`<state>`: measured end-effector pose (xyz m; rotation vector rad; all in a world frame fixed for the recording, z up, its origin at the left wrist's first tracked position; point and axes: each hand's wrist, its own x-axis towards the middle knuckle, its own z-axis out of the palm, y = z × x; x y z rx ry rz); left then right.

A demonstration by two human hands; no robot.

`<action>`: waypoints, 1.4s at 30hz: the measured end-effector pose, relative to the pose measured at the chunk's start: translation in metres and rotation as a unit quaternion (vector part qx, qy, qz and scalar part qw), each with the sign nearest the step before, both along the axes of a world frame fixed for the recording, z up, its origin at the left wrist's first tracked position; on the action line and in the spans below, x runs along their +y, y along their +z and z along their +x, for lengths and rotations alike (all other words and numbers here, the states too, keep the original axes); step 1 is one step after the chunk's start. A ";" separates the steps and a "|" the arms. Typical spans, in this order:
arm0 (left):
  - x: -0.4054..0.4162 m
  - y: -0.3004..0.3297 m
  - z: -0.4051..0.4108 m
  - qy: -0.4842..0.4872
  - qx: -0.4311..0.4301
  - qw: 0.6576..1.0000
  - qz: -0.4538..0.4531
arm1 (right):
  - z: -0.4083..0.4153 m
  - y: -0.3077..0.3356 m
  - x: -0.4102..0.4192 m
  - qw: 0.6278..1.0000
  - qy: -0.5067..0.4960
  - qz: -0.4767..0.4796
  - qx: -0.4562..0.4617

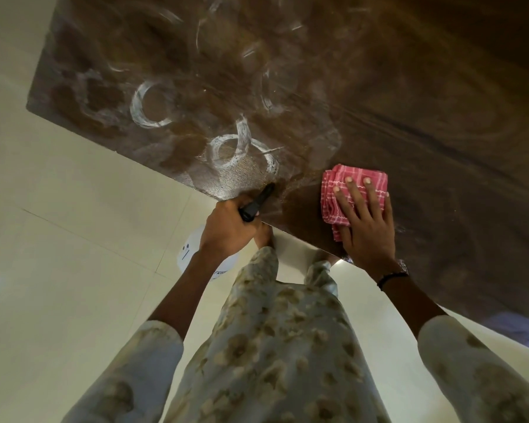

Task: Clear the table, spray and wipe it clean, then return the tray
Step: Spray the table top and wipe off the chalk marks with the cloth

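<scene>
White rings on table; left grip around spray bottle, right grip flat on cloth.

Hardly anything can be read; the white spray bottle, low beside the near edge of the worktop, bears small dark marks like two dots over a dash. At its lower edge sits a label fragment, perhaps "KI"; it is too cut off to tell.

spray bottle mostly hidden behind left hand; label unreadable.
</scene>
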<state>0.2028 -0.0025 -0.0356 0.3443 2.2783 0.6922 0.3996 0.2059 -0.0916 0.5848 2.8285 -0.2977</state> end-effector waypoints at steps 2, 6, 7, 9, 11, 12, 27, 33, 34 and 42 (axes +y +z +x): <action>0.003 0.002 -0.003 -0.004 0.006 1.000 -0.004 | -0.003 0.001 0.000 1.000 -0.001 0.000 -0.003; 0.002 0.003 -0.005 0.019 0.004 1.000 0.015 | -0.031 0.004 -0.001 1.000 -0.027 -0.001 -0.003; 0.000 0.003 -0.005 0.027 0.001 0.999 0.025 | -0.044 0.004 -0.002 0.999 -0.036 -0.001 -0.001; -0.003 0.003 -0.004 0.037 -0.004 0.999 0.032 | -0.074 0.003 -0.007 0.999 -0.048 -0.001 0.007; -0.009 0.004 -0.004 0.044 -0.006 0.998 0.038 | -0.102 0.003 -0.018 0.999 -0.037 -0.002 0.019; -0.012 0.004 -0.004 0.047 -0.006 0.998 0.042 | -0.113 0.003 -0.027 1.000 -0.019 -0.004 0.025; -0.005 0.019 -0.027 0.057 -0.008 0.997 0.055 | -0.068 -0.002 -0.015 0.994 0.108 -0.001 0.021; -0.005 0.018 -0.036 0.055 0.006 0.996 0.065 | -0.135 0.000 -0.053 0.998 0.021 -0.023 0.047; -0.006 0.018 -0.037 0.052 0.006 0.996 0.065 | -0.140 0.000 -0.063 0.998 0.032 -0.027 0.055; -0.005 0.012 -0.046 0.033 -0.012 0.997 0.067 | -0.084 -0.012 -0.076 0.983 0.171 -0.028 0.064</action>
